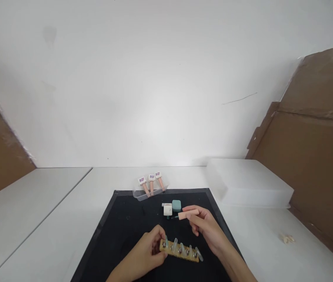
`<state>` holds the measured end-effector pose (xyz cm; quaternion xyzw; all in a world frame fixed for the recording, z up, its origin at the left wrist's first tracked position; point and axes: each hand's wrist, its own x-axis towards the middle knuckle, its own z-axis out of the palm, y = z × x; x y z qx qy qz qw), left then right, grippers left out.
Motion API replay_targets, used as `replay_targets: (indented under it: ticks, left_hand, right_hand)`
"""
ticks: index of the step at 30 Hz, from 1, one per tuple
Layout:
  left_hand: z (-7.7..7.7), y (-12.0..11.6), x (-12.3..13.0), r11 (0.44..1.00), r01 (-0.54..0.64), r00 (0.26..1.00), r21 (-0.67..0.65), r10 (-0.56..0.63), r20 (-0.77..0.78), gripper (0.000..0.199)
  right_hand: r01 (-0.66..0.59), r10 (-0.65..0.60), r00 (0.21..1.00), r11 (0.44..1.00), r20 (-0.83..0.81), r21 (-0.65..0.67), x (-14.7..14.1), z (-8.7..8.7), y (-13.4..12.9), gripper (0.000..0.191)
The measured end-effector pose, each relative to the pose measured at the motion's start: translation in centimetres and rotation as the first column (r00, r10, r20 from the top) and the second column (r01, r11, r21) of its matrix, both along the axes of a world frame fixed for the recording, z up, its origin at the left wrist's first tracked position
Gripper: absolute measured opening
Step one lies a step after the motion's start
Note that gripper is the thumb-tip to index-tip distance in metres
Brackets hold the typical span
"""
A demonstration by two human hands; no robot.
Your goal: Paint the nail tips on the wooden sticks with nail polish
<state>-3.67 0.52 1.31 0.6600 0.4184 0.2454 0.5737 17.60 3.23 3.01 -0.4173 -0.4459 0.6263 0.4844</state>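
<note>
My left hand (pixel 150 250) is closed on one end of a tan nail tip stand (pixel 180 252). Several clear false nail tips (pixel 181 248) stand along it, and the leftmost nail tip (pixel 166 241) looks greenish. Between the fingers of my right hand (pixel 203 225) is a nail polish brush (pixel 188 214) with a peach cap. Its dark green bristle end points left, near a small white square bottle (pixel 168 210). Beside that bottle sits a mint green square bottle (pixel 176 205).
A clear tray (pixel 140 197) at the mat's back edge holds several white-labelled bottles with peach caps (pixel 151 186). A black mat (pixel 119 227) covers the middle of the white table. On the right are a white box (pixel 248 184) and small pale pieces (pixel 286 238), with cardboard (pixel 316 156) beyond.
</note>
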Motion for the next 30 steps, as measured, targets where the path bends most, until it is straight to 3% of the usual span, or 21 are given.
replay_targets:
  ticks: [3, 8, 14, 18, 21, 25, 30]
  left_hand:
    - [-1.0, 0.1, 0.9, 0.992, -0.034, 0.981, -0.126, 0.057, 0.185, 0.022]
    - [-2.1, 0.5, 2.1, 0.960, -0.137, 0.941, -0.245, 0.203, 0.272, 0.031]
    - [-1.8, 0.4, 2.4, 0.949, -0.175, 0.898, -0.264, 0.263, 0.352, 0.044]
    - [-1.5, 0.5, 2.3, 0.913, -0.170, 0.849, -0.372, 0.327, 0.415, 0.041]
    - [-1.1, 0.6, 2.0, 0.881, -0.109, 0.809, -0.461, 0.348, 0.473, 0.038]
    - [-1.0, 0.5, 1.4, 0.857, 0.056, 0.799, -0.512, 0.269, 0.538, 0.032]
    - [-1.6, 0.3, 1.1, 0.803, 0.242, 0.780, -0.545, 0.173, 0.602, 0.027]
  right_hand:
    - [-0.013, 0.011, 0.997, 1.000, -0.071, -0.026, -0.1, 0.1, -0.1, 0.027]
    - [-0.078, 0.076, 0.990, 0.997, -0.118, -0.016, -0.2, 0.3, -0.2, 0.030]
    - [-0.082, 0.082, 0.992, 0.997, -0.099, 0.009, -0.1, 0.4, -0.3, 0.028]
    - [-0.073, 0.077, 0.995, 0.996, -0.069, 0.053, -0.1, 0.1, -0.3, 0.026]
    - [-0.062, 0.068, 0.995, 0.995, -0.072, 0.082, -0.1, 0.1, -0.3, 0.025]
    - [-0.049, 0.061, 0.992, 0.993, -0.112, 0.107, 0.0, 0.4, -0.4, 0.022]
    - [-0.159, 0.167, 0.982, 0.982, -0.089, 0.099, -0.3, 0.6, -0.9, 0.023]
